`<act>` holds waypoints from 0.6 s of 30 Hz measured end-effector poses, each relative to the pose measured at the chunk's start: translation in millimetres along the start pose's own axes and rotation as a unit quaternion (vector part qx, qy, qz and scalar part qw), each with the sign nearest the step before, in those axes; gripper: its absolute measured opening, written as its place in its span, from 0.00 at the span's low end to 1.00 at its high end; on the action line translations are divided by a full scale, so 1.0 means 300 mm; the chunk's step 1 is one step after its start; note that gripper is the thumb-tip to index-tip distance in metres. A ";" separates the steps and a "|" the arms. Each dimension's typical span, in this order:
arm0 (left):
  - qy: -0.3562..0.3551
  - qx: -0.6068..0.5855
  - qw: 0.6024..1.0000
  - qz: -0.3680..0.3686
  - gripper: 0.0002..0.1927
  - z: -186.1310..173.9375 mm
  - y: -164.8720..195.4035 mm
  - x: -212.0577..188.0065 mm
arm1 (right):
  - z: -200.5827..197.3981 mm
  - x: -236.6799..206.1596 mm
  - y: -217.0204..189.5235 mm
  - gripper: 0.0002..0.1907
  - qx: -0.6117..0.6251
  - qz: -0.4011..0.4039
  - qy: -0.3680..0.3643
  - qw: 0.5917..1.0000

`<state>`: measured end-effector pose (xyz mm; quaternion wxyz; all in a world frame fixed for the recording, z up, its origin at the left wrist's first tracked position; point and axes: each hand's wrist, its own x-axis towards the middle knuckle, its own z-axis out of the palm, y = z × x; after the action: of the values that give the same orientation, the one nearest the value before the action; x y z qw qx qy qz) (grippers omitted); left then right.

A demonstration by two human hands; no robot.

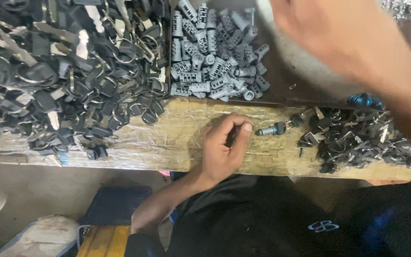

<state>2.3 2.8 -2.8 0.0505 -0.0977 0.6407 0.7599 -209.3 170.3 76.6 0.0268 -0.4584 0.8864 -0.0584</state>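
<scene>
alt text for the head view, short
A person's left hand rests on a worn wooden bench beside a small lock cylinder; the blurred right hand is raised over grey cylinders. Black keys lie heaped at left.

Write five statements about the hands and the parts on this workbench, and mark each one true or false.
1. The left hand rests on the wooden bench top, fingers curled. True.
2. The right hand lies flat on the bench. False: it is raised above the bench, blurred.
3. The grey lock cylinders are heaped in the upper middle. True.
4. The big pile of black-headed keys is on the right. False: it fills the left side; a smaller pile of dark parts is on the right.
5. A single lock cylinder lies just right of the left hand. True.
</scene>
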 end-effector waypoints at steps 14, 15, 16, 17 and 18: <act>-0.021 -0.315 0.920 -0.232 0.07 0.103 0.045 -0.059 | 0.083 -0.392 -0.512 0.09 0.176 0.176 0.215 0.944; -0.011 -0.279 0.935 -0.217 0.07 0.100 0.056 -0.067 | 0.087 -0.405 -0.524 0.10 0.177 0.184 0.219 0.942; -0.006 -0.274 0.936 -0.221 0.07 0.105 0.057 -0.073 | 0.088 -0.416 -0.530 0.10 0.173 0.190 0.221 0.941; 0.002 -0.271 0.936 -0.223 0.07 0.109 0.059 -0.080 | 0.084 -0.423 -0.533 0.10 0.176 0.190 0.223 0.940; 0.014 -0.267 0.937 -0.225 0.07 0.113 0.057 -0.085 | 0.080 -0.428 -0.531 0.09 0.182 0.189 0.224 0.939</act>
<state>20.8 34.5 24.6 0.1835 -0.2602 0.3756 0.8704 -3.7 181.8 72.4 -0.0790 -0.2451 0.9137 -0.3143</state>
